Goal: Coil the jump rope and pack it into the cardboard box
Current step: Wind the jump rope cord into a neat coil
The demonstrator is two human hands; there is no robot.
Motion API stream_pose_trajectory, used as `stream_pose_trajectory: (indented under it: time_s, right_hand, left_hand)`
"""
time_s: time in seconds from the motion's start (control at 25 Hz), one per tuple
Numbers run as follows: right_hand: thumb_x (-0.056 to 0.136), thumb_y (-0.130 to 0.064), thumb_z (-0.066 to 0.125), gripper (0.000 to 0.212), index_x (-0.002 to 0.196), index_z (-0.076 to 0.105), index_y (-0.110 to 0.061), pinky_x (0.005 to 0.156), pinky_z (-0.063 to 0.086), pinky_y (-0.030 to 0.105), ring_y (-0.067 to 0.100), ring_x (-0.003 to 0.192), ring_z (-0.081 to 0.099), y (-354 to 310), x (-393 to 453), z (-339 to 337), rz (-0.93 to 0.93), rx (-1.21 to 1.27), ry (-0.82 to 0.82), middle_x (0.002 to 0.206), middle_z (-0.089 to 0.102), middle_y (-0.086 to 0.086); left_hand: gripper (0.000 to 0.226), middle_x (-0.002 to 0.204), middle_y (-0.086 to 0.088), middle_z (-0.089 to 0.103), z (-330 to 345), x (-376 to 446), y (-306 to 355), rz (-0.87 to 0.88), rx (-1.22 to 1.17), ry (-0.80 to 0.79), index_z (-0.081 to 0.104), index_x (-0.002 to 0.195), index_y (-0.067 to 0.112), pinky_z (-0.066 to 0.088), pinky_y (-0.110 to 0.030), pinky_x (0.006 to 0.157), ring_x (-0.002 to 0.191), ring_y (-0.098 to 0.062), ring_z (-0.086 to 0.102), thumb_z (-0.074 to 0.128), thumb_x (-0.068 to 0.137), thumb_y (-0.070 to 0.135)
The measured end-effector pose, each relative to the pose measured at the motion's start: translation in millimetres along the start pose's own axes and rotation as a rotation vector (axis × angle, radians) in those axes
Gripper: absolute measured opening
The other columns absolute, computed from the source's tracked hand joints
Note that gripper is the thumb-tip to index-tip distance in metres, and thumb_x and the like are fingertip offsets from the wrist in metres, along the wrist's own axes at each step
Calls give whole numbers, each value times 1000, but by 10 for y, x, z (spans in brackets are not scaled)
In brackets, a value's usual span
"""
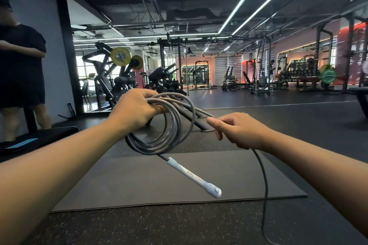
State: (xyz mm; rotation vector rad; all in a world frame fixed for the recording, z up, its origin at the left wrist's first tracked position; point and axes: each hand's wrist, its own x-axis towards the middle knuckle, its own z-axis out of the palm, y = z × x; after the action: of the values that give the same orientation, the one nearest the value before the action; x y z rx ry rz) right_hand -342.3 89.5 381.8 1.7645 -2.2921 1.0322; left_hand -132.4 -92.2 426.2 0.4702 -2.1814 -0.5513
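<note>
Rope coils, several loops deep, hang from the left hand (137, 111), which is closed around the top of the bundle of the jump rope (159, 125). One white handle (194, 177) dangles below the loops (its weight will likely swing the bundle). The right hand (239, 131) pinches the free strand between thumb and fingers, the rest trailing down toward the floor mat (139, 181). The cord looks light, limp and smooth, so it should spring loose unless gripped across all loops together. No cardboard box is in view.
</note>
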Motion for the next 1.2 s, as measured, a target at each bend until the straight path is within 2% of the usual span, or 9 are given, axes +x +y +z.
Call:
stream_pose_trajectory:
  time_s: [0.12,0.28,0.4,0.56,0.68,0.88,0.96,1.08,1.2]
  right_hand:
    - [95,-69,44,62,78,67,-14,42,40,22,16,43,48,119,-24,9,33,48,-7,55,51,-1]
    - [94,-64,50,53,83,68,-16,53,40,20,5,47,47,198,-60,87,28,115,-2,56,54,-7]
    - [80,-70,66,47,99,68,-27,63,44,19,-2,62,54,130,-65,250,-30,129,-100,82,69,-5]
    - [72,-47,87,48,110,64,-31,84,51,25,7,95,65,106,11,519,-119,-54,-201,107,68,-9]
    - [82,-27,79,13,84,67,-25,70,47,30,13,78,63,102,123,564,-125,-151,-67,83,70,-8]
    - [86,-49,74,27,86,66,-24,54,38,32,14,68,55,5,205,322,38,-306,98,72,61,-10]
    - [84,-41,80,27,87,68,-17,47,37,27,10,53,54,-32,210,328,71,-21,127,68,66,-5]
    - [89,-15,77,25,105,65,0,38,24,21,10,39,31,-124,254,416,212,834,167,65,58,6]
    - [98,-14,61,10,101,62,-5,43,21,22,9,41,29,-377,303,617,273,1151,79,74,56,7]
  left_hand:
    - [1,79,-6,77,-106,12,-33,-49,-89,129,80,83,22,58,-41,77,84,-29,71,81,83,21]
    - [7,68,2,72,-218,32,-23,-116,-301,255,76,84,18,50,-16,50,64,-6,67,78,85,11]
    - [3,39,15,56,-213,76,52,-149,-413,288,72,92,12,33,-8,32,29,4,47,71,91,8]
    - [5,35,15,52,-223,117,113,-147,-508,318,69,95,11,30,-9,30,24,1,44,68,93,6]
    - [9,35,18,51,-257,127,8,-183,-451,345,70,84,17,29,-13,29,28,-1,43,72,92,13]
    - [8,31,16,39,-263,54,-327,-285,-331,319,76,91,17,24,-24,45,44,-15,24,74,91,24]
    - [8,31,15,35,-261,15,-398,-321,-317,353,76,89,18,23,-26,47,44,-18,22,76,89,25]
    - [6,40,11,40,-180,-40,-458,-394,-344,420,75,88,21,27,-26,45,45,-19,26,76,88,27]
    - [11,65,0,58,64,-109,-398,-463,-360,471,75,87,23,39,-32,54,56,-20,40,79,86,32]
